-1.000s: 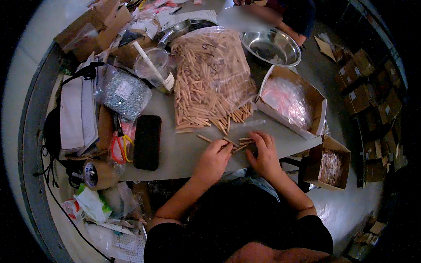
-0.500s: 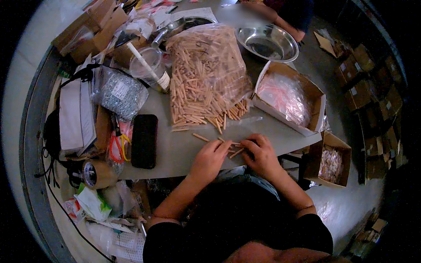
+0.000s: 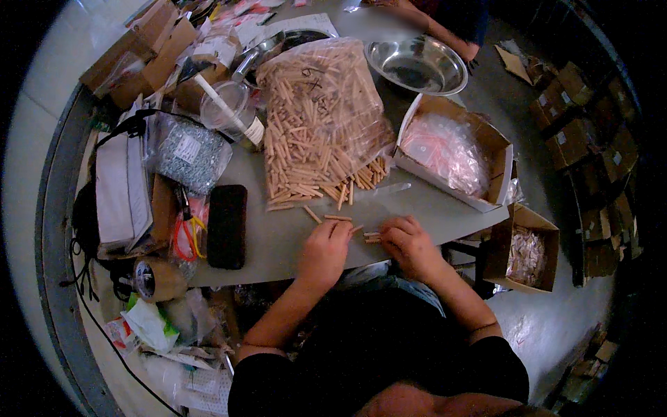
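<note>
A large clear plastic bag [image 3: 323,97] lies on the table, with short wooden dowels [image 3: 299,167] spilling from its near end. Close to the table's front edge, my right hand [image 3: 410,247] is closed on a few wooden dowels [image 3: 372,238], whose ends stick out to the left. Across a small gap, my left hand [image 3: 324,249] has its fingers curled together around a wooden dowel [image 3: 356,229], its tip showing past the fingertips. Just beyond the left hand, two loose dowels [image 3: 338,217] rest on the tabletop.
A white carton [image 3: 504,170] of clear plastic bags stands right of the dowels. Left are a black phone [image 3: 227,226], scissors [image 3: 185,240] and a bag of small metal parts [image 3: 191,153]. Steel bowls [image 3: 417,66] sit at the back, near another person's arm [image 3: 448,38].
My hands have drawn slightly apart, the left one moving left. The dowels that lay between them are now bunched at my right fingers. Another dowel lies in view beyond my left hand.
</note>
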Demonstrator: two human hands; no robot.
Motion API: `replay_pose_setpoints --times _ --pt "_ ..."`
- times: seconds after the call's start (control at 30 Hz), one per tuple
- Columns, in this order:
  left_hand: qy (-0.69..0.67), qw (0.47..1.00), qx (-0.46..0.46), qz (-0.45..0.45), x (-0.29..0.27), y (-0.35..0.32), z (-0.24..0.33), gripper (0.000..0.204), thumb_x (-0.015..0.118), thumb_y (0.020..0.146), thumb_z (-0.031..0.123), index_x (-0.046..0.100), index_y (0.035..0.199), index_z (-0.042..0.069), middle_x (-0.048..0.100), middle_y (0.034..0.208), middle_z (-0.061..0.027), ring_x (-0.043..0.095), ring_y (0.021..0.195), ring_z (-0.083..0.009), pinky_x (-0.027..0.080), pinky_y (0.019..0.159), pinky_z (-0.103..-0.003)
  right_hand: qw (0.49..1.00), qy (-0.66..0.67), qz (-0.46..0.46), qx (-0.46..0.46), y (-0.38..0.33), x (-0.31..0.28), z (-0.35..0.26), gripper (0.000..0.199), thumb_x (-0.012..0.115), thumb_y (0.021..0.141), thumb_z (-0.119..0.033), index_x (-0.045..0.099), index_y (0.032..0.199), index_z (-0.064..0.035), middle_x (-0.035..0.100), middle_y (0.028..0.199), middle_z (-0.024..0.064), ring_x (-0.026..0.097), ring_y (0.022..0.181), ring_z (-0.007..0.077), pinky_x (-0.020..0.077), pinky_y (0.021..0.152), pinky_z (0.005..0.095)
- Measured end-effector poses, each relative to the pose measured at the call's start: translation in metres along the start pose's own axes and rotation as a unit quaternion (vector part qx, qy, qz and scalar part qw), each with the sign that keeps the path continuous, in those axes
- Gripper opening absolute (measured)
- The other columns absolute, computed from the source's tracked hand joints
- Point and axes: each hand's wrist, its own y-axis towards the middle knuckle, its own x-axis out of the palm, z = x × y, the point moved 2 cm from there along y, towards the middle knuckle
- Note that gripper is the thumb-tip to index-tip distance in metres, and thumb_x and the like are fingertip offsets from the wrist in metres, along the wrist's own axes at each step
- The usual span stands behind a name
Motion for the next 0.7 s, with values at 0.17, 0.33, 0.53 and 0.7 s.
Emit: replay_pose_setpoints --times 0.17,0.33,0.53,0.7 --pt "-0.023 0.998 0.025 -0.057 0.003 0.008 0.007 0.025 0.064 0.082 0.006 0.061 0.106 0.002 0.064 0.102 -0.0166 0.062 0.095 -0.0341 0.052 0.083 -0.040 0.999 0.029 -0.035 -0.029 -0.001 -0.003 0.000 0.017 0.068 0.076 -0.004 0.063 0.092 -0.0046 0.061 0.101 0.0121 0.057 0.096 0.0316 0.0492 0.083 0.0391" --pt "-0.223 0.967 -0.088 -0.092 0.006 0.004 0.009 0.021 0.068 0.082 0.008 0.059 0.100 0.001 0.065 0.097 -0.0167 0.065 0.087 -0.0279 0.051 0.077 -0.038 1.000 0.003 0.016 0.014 0.008 -0.005 -0.009 0.027 0.068 0.076 -0.004 0.063 0.103 -0.0052 0.056 0.106 0.0149 0.055 0.099 0.0341 0.0481 0.085 0.0405" --pt "-0.447 0.782 -0.206 -0.382 0.001 -0.048 0.016 0.020 0.072 0.083 0.016 0.060 0.095 0.006 0.061 0.086 0.0005 0.056 0.079 -0.0084 0.047 0.071 -0.027 0.997 0.041 -0.062 -0.011 0.009 -0.006 -0.007 0.025 0.066 0.078 -0.002 0.064 0.103 -0.0054 0.056 0.107 0.0150 0.054 0.102 0.0344 0.0471 0.088 0.0398" --pt "-0.485 0.697 -0.303 -0.432 0.050 -0.066 0.014 0.023 0.071 0.084 0.024 0.059 0.095 0.007 0.058 0.087 0.0011 0.053 0.081 -0.0112 0.046 0.077 -0.030 0.991 0.077 -0.106 -0.029 0.006 -0.005 -0.005 0.031 0.062 0.075 0.001 0.066 0.105 -0.0069 0.056 0.107 0.0147 0.055 0.103 0.0345 0.0477 0.087 0.0396"
